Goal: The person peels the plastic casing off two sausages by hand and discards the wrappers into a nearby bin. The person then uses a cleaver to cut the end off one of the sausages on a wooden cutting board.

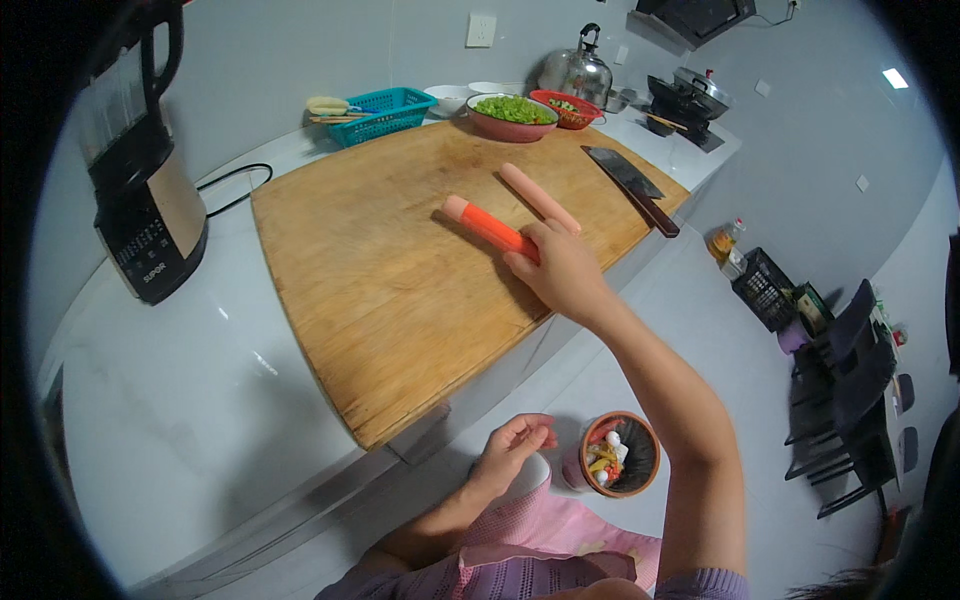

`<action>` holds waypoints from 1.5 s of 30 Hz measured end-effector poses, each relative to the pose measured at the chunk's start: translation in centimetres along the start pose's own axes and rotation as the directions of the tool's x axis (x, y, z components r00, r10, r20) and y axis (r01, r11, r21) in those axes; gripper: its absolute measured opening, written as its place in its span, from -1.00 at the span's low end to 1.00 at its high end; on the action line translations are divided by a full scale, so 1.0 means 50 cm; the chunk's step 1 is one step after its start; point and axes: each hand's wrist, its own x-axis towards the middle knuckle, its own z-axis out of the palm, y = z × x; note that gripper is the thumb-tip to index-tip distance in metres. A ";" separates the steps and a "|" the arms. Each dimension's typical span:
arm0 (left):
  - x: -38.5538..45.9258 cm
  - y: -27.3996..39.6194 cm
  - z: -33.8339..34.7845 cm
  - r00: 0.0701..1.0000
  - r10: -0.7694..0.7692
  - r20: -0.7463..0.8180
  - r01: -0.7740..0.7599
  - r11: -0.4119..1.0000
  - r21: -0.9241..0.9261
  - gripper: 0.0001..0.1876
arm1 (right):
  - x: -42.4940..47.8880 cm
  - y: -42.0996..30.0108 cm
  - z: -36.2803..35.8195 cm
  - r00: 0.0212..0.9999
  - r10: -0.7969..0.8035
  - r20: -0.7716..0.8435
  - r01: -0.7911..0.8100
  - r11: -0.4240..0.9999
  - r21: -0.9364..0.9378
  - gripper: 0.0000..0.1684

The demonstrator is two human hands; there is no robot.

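My right hand (559, 262) grips one end of a sausage in red-orange casing (491, 226), just over a wooden cutting board (360, 277). Pale pink sausage shows bare at its far end. Beside it, a second pink sausage (536, 196) lies on the board without casing. A cleaver (626, 180) with a dark handle rests at the board's right side, its handle jutting past the edge. Low in front of my body, my left hand (510, 450) is held with its fingers curled; whether anything is between them cannot be made out.
A waste bin (649, 480) with scraps stands on the floor right of my left hand. Behind the board are a bowl of chopped greens (514, 124), a red basket (574, 116), a teal basket (386, 120) and a kettle (577, 75). A blender (161, 202) stands left.
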 end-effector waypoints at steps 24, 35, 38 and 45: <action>-0.046 0.103 0.214 0.942 0.282 0.180 -0.301 0.950 0.089 -0.71 | -0.582 -0.042 -0.032 0.948 -0.010 0.319 -0.232 -0.709 0.666 -0.38; -0.058 0.062 0.233 0.964 0.093 0.249 -0.136 0.978 0.159 -0.62 | -0.640 -0.062 -0.066 0.881 0.402 0.251 -0.160 -0.247 0.956 -0.50; -0.069 0.036 0.232 0.952 0.020 0.304 -0.092 0.970 0.226 -0.59 | -0.658 -0.061 -0.082 0.780 0.618 0.101 -0.273 0.191 0.943 -0.49; -0.054 -0.161 0.179 0.900 -0.221 0.375 0.049 0.908 0.416 -0.62 | -0.782 -0.007 -0.059 0.502 0.864 0.025 -0.465 0.246 0.851 -0.49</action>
